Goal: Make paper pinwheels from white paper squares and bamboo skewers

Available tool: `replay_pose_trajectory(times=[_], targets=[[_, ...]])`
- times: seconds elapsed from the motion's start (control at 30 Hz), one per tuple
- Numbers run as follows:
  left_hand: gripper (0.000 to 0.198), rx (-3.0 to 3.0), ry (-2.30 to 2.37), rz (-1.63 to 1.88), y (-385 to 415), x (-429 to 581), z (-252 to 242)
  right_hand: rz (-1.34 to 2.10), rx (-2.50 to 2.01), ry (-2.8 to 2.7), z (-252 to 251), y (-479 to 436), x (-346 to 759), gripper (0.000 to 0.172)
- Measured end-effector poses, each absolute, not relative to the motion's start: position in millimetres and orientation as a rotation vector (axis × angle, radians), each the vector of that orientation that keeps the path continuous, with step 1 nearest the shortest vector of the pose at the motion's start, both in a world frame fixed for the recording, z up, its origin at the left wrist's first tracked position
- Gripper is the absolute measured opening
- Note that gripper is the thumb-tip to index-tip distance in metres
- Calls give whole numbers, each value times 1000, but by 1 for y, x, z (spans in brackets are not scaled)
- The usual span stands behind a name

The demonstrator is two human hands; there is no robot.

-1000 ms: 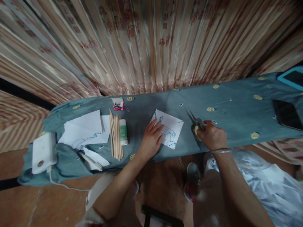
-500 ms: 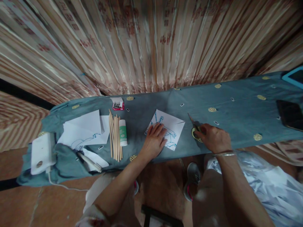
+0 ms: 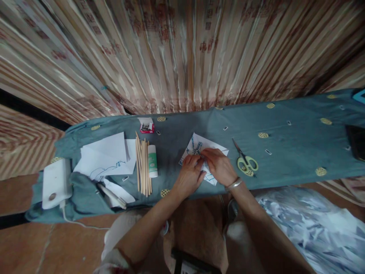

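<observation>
- While resting the bent fingers of the left hand (image 3: 188,176) on a piece of white paper (image 3: 199,144) with blue line drawing, touching the same paper with the right hand (image 3: 220,166), just beside the left fingertips.
- Curling the fingers of both hands and hiding their undersides; being unable to tell the opening of either grip, or any pinch on the paper.
- Seeing the paper lying beneath both hands near the front edge of the cloth-covered tabletop (image 3: 288,152), between a glue stick (image 3: 153,161) and scissors (image 3: 243,156).
- Wearing a silver bracelet (image 3: 234,183) on the right wrist.
- Seeing the green-handled scissors lying right of the right hand, apart from it, pointing away from the body.
- Seeing wooden sticks (image 3: 143,167) lying just left of the glue stick, and an open red box (image 3: 147,131) of small metal pieces standing behind.
- Seeing white sheets (image 3: 104,152) overlapping farther left, near a white device (image 3: 56,184) with a cable.
</observation>
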State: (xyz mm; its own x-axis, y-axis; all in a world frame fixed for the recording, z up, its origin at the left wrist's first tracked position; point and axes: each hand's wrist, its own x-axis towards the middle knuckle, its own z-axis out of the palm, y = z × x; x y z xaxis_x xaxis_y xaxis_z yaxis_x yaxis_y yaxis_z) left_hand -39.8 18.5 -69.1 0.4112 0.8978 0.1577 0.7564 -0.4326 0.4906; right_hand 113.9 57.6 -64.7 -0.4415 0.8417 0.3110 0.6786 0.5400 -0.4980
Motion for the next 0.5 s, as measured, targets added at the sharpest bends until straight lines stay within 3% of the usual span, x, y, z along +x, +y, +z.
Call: replay_pose_trajectory(times=[0.5], targets=[[36,2380,1445,516,17,-38,-70,324,-1239,-2288,-72,67,110,31]])
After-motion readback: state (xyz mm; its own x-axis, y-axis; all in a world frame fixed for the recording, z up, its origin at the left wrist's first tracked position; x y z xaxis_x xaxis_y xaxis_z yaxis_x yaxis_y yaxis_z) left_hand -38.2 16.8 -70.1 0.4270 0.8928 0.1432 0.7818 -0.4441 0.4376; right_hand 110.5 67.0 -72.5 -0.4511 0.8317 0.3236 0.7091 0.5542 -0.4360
